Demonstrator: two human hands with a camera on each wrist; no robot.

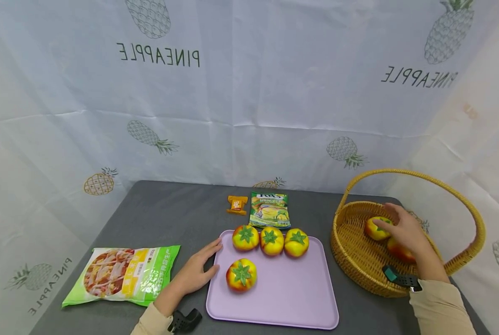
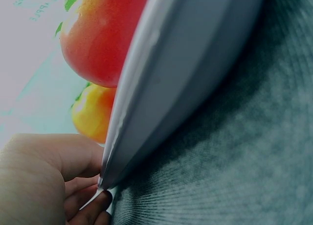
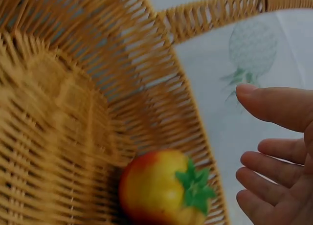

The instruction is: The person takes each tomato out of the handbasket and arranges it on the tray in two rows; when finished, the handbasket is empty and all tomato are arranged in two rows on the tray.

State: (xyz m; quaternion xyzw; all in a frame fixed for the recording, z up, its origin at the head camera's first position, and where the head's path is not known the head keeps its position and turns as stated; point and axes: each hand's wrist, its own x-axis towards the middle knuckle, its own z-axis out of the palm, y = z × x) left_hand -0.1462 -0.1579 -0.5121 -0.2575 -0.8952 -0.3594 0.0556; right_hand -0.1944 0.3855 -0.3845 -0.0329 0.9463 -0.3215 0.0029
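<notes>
A lilac tray [image 1: 289, 293] holds several yellow-red persimmon-like fruits with green leafy tops; three form a row along its far edge, and another fruit [image 1: 241, 275] lies nearer its left side. My left hand [image 1: 195, 270] touches the tray's left rim, fingers extended toward the far corner. In the left wrist view its thumb [image 2: 80, 156] meets the rim. Over the wicker basket [image 1: 349, 270] on the right, my right hand [image 1: 406, 228] is spread and holds nothing. Below it in the basket are a fruit [image 1: 376, 228] and a redder one [image 1: 400, 251], partly hidden by the hand.
A green food bag [image 1: 123, 274] lies left of the tray. Behind the tray are a green FOX'S packet [image 1: 269, 209] and a small orange wrapped snack [image 1: 236, 204]. The basket's tall handle [image 1: 416, 173] arches above it. A pineapple-print curtain [image 1: 241, 102] hangs behind the dark table.
</notes>
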